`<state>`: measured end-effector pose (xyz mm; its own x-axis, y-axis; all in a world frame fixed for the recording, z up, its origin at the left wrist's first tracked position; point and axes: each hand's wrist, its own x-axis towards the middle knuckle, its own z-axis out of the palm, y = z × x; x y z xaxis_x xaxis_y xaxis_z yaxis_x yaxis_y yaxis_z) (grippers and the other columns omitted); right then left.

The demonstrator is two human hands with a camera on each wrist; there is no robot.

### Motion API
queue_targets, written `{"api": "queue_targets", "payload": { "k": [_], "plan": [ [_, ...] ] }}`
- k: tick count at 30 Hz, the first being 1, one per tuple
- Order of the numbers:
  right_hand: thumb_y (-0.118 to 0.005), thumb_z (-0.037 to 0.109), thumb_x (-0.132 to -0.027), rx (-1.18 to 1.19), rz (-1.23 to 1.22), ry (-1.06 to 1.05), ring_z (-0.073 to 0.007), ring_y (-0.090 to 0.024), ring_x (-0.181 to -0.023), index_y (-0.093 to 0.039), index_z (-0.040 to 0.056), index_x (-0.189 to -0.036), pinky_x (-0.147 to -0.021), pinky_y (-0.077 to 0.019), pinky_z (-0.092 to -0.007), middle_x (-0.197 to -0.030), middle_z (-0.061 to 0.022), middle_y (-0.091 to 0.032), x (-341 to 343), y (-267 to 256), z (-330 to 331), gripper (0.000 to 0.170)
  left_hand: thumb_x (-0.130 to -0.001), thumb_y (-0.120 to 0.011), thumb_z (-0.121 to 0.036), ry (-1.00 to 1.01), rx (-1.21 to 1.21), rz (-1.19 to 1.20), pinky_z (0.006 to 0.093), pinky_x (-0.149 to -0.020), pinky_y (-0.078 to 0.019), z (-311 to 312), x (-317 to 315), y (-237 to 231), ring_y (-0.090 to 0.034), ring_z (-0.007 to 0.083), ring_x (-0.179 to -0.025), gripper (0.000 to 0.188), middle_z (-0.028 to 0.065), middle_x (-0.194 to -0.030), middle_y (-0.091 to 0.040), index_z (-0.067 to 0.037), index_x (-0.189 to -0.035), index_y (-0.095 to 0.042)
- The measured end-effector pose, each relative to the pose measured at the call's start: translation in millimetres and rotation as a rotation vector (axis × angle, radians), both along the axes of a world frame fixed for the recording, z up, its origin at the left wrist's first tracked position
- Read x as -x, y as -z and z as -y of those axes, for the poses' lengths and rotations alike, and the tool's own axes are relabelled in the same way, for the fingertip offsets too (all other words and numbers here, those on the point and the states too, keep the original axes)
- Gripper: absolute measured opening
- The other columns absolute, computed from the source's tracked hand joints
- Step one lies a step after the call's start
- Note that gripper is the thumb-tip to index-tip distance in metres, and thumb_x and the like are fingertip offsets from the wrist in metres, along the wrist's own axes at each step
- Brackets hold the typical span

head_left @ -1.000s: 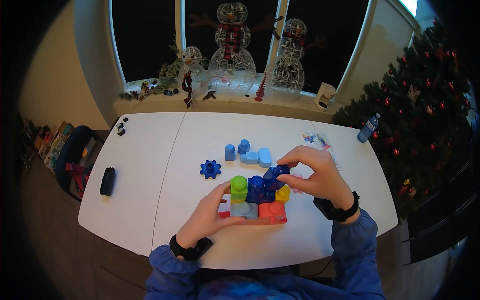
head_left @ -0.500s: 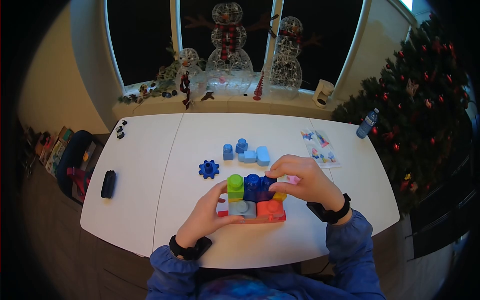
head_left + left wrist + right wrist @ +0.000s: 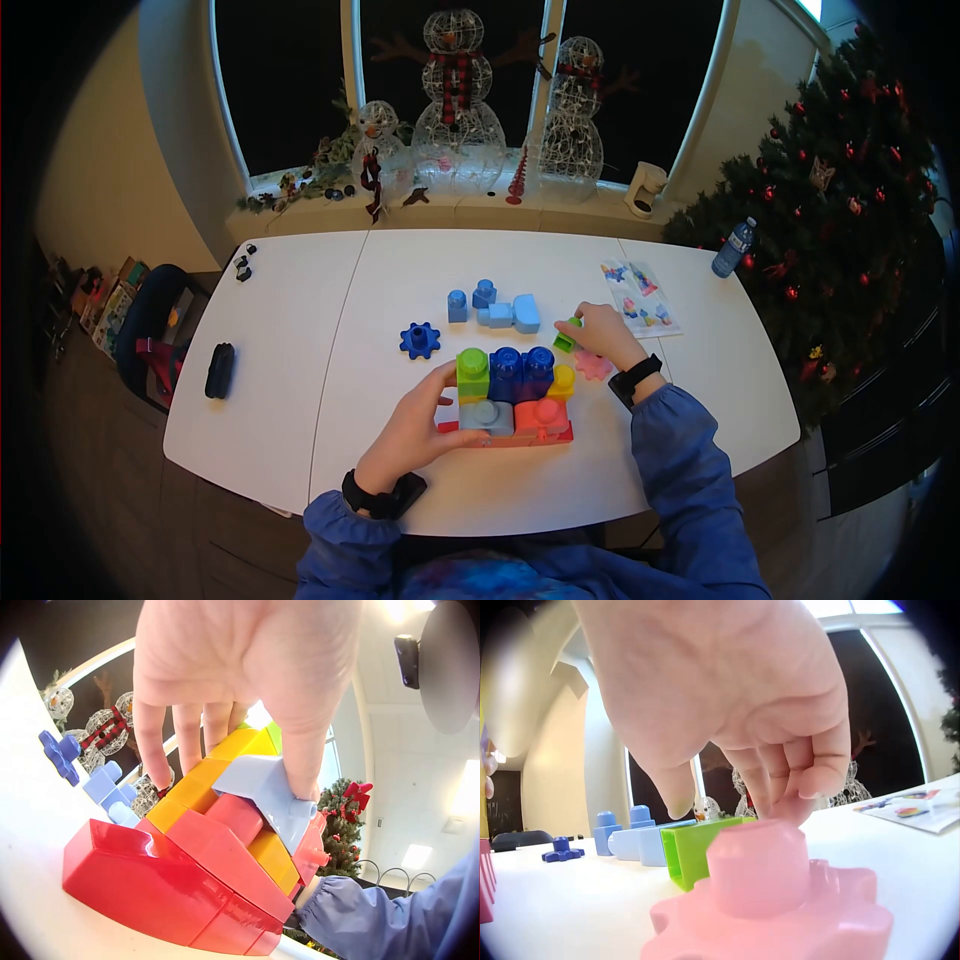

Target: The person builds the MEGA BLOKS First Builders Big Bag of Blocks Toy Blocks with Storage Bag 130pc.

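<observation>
My left hand (image 3: 408,435) grips a built stack of toy blocks (image 3: 540,420), its thumb on the grey block (image 3: 487,415) and its fingers along the far side. The stack has a red base (image 3: 165,892), yellow and coral blocks, and a lime block (image 3: 472,372) on top beside two dark blue blocks (image 3: 522,372). Right of the stack, my right hand (image 3: 612,335) reaches over a loose green block (image 3: 697,851) lying on its side with its hollow facing the wrist camera. The thumb tip shows above that block. A pink gear-shaped piece (image 3: 757,900) lies beneath the wrist.
Light blue blocks (image 3: 515,313) and a dark blue gear piece (image 3: 420,341) lie behind the stack on the white table (image 3: 390,280). A picture sheet (image 3: 640,298) and water bottle (image 3: 735,248) are at the right, a black case (image 3: 220,371) at the left.
My right hand has set a dark blue block onto the top of the stack, let go, and moved right to the loose green block. The left hand stays on the stack.
</observation>
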<state>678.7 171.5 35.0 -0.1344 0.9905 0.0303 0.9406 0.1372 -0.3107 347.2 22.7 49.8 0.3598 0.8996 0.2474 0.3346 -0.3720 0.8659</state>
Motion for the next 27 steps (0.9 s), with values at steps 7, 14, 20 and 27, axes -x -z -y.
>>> {"api": "queue_targets", "payload": {
  "k": [7,14,20,27],
  "plan": [
    [-0.074,0.039,-0.09,0.072,-0.195,0.041,-0.0361,-0.074,-0.088,-0.07,-0.0029,-0.11,-0.08,-0.0595,-0.0426,-0.092,-0.0234,-0.075,2,-4,2,0.047,-0.077,-0.094,-0.032,-0.006,0.0,-0.026,0.041,-0.099,-0.0546,-1,0,0,-0.064,0.0336,-0.124,0.093,0.0197,-0.139,-0.062,-0.003,-0.151,-0.045],
    [-0.07,0.009,-0.096,-0.062,-0.957,-0.255,-0.0183,-0.069,-0.1,-0.054,0.002,-0.135,-0.09,-0.0536,-0.0325,-0.109,-0.0111,-0.072,12,-56,65,0.043,-0.077,-0.094,-0.032,-0.003,-0.016,-0.004,0.0401,-0.098,-0.0547,-1,0,-1,-0.064,0.0328,-0.123,0.093,0.0192,-0.138,-0.062,-0.002,-0.15,-0.046],
    [-0.069,0.003,-0.097,-0.215,-0.996,-0.501,-0.0201,-0.066,-0.111,-0.053,0.0041,-0.141,-0.1,-0.0497,-0.0338,-0.12,-0.0114,-0.069,21,-77,122,0.047,-0.077,-0.093,-0.031,-0.009,-0.016,-0.005,0.0402,-0.098,-0.0545,0,0,1,-0.064,0.0322,-0.124,0.092,0.0184,-0.139,-0.062,-0.003,-0.151,-0.046],
    [-0.071,0.002,-0.094,-0.343,-0.753,-0.492,-0.0238,-0.068,-0.108,-0.062,0.0054,-0.136,-0.096,-0.052,-0.0341,-0.12,-0.0125,-0.07,16,-78,137,0.043,-0.078,-0.093,-0.032,0.0,-0.004,-0.003,0.0406,-0.098,-0.0542,0,0,0,-0.063,0.0322,-0.124,0.092,0.0177,-0.139,-0.063,-0.003,-0.151,-0.046]
  ]
}}
